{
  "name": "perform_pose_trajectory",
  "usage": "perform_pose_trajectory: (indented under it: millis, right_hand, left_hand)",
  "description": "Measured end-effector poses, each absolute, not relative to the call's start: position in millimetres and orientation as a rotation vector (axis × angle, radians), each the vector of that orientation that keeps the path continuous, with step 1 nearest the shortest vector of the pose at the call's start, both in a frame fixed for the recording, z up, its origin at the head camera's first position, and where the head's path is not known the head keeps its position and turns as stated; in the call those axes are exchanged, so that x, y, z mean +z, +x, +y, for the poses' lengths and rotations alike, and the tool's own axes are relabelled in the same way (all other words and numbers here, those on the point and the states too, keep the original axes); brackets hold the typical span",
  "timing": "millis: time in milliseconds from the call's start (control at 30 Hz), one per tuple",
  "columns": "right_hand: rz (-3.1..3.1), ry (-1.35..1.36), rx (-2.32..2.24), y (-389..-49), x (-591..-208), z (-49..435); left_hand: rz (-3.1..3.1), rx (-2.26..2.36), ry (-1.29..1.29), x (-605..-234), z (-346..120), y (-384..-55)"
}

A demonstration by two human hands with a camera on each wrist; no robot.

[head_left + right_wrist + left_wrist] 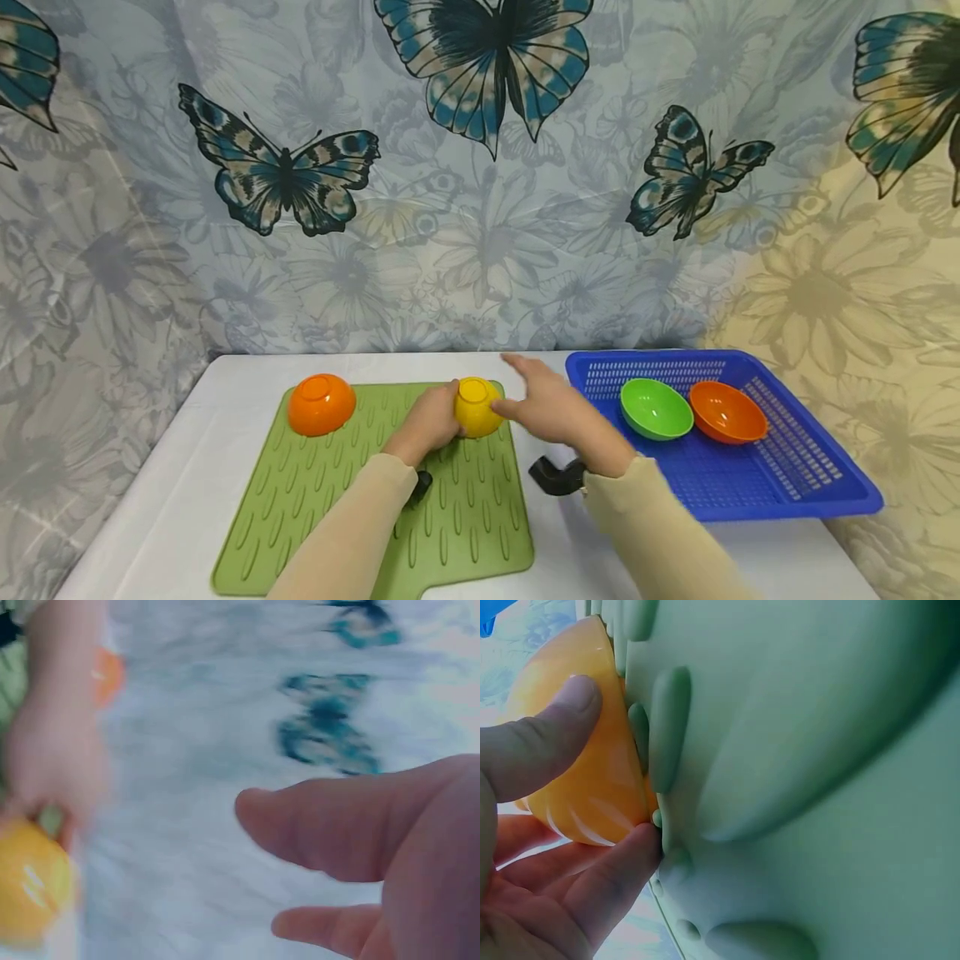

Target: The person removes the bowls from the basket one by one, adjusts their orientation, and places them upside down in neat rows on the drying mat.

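A yellow bowl (478, 407) rests upside down near the far right corner of the green ridged mat (337, 500). My left hand (431, 421) grips it from its left side; in the left wrist view the thumb lies on the bowl's wall (604, 765) and the fingers curl under near its rim, close against the mat. My right hand (547, 404) hovers just to the right of the bowl, thumb and fingers spread with nothing between them. In the right wrist view its extended fingers (322, 825) are apart from the yellow bowl (30, 885).
An upside-down orange bowl (321, 406) sits on the mat's far left corner. The blue basket (840, 492) on the right holds a green bowl (656, 410) and another orange bowl (727, 413), side by side and facing up. A butterfly-print cloth (480, 275) hangs behind the white table (172, 467).
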State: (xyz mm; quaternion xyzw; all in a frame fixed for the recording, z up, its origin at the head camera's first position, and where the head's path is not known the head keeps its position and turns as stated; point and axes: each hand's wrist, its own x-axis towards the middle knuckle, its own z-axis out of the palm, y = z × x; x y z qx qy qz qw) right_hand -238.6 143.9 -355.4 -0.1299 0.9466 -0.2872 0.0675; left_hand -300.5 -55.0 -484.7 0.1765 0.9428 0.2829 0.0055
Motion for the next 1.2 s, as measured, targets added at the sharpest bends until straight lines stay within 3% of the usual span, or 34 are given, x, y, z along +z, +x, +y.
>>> perform_pose_trajectory:
  millis: [200,367,500,733,1200]
  right_hand:
    - [2.766,-0.264,-1.065,-236.8,-310.4,251.6]
    - [2.486,-0.058,-1.332,-261.7,-322.0,335.1]
    - [2.325,0.020,-1.365,-282.3,-344.4,373.5]
    - [2.230,0.041,-1.294,-299.5,-369.8,392.5]
    - [2.279,0.034,-1.082,-305.6,-377.3,389.2]
  left_hand:
    - [2.939,0.865,0.528,-484.5,-56.0,-301.9]
    - [2.943,0.853,0.528,-483.7,-57.5,-302.6]
    - [2.940,0.854,0.525,-483.4,-58.2,-302.8]
    - [2.931,0.850,0.512,-484.5,-57.4,-303.5]
    - [2.916,0.866,0.482,-482.9,-56.8,-301.6]
